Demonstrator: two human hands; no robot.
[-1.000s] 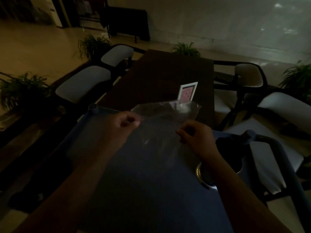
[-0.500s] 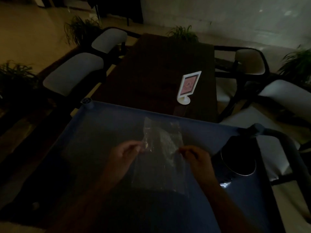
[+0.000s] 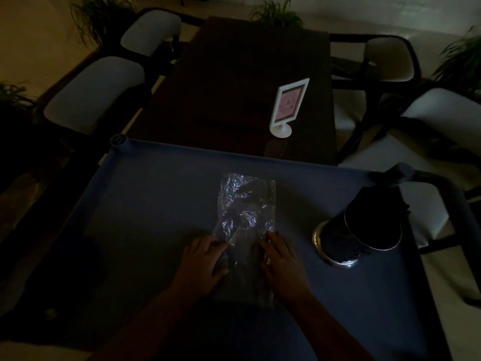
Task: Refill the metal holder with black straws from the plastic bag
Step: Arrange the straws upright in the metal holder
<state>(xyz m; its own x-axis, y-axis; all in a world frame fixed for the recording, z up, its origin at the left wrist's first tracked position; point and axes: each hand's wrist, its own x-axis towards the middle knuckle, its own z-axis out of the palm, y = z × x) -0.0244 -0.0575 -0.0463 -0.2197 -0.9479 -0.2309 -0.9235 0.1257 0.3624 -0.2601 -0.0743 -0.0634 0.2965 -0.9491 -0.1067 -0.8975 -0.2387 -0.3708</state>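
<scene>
Where bag (image 3: 246, 220) hung before, both hands (image 3: 205, 259) flatten it.

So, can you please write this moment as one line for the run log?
left hand: on plastic bag | right hand: on bag | bag: flat on blue surface | metal holder: right of bag, apart | lighting: dim

A clear, crinkled bag (image 3: 246, 220) is lying flat on the blue surface, long axis running near to far, its far half catching the light. Its near end is sitting under dim light, where dark shapes inside may be straws, though that cannot be told. To the right, well apart, a metal holder (image 3: 358, 242) is standing with a shiny rim, its inside looking dark.
</scene>
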